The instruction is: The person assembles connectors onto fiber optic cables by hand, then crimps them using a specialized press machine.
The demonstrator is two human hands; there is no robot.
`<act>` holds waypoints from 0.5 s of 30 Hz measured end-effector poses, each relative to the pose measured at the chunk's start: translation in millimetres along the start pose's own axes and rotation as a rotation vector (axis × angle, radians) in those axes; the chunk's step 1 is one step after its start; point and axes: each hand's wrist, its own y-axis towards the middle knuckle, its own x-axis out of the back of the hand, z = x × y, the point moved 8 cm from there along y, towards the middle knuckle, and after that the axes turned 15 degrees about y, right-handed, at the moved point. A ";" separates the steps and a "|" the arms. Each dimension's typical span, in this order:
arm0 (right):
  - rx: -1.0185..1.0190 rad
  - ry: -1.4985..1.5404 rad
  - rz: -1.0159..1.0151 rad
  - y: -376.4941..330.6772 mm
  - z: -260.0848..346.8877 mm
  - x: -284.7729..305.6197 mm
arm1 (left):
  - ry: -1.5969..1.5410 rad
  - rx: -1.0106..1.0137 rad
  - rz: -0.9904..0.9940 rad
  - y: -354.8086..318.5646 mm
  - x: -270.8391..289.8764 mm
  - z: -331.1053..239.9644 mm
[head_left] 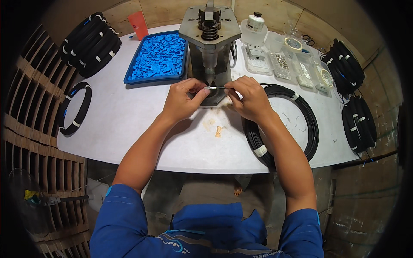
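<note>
My left hand (pixel 184 99) pinches one end of a small silvery sleeve (pixel 212 87) between thumb and fingertips. A thin dark cable (pixel 220 87) runs from the sleeve to my right hand (pixel 248 98), whose thumb and finger are closed on it. Both hands are level, just in front of a metal bench press (pixel 210 41), with the sleeve over its base (pixel 211 102) and below its ram (pixel 210 59). Beneath my right forearm lies a coil of black cable (pixel 313 129), bound with white tape. Whether the cable in my fingers belongs to that coil is hidden.
A dark tray (pixel 126 80) of small blue pieces (pixel 157 56) stands left of the press. Bundled black coils (pixel 90 45) and a single taped ring (pixel 88 99) lie farther left. Clear plastic boxes (pixel 280 65), tape rolls (pixel 293 43) and more coils (pixel 359 124) occupy the right.
</note>
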 end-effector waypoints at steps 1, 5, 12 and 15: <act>-0.002 0.007 -0.004 0.2 0.2 0.5 | 0.000 0.000 0.000 0.0 -0.4 0.5; -0.001 -0.002 0.005 0.0 -0.4 0.0 | -0.004 -0.002 0.002 0.2 -0.5 0.5; -0.007 0.002 0.008 0.0 -0.1 -0.4 | -0.020 0.003 -0.019 -0.4 -1.4 1.0; -0.009 0.000 0.010 -0.3 -0.9 -0.9 | 0.000 -0.022 -0.021 -0.5 -0.9 0.0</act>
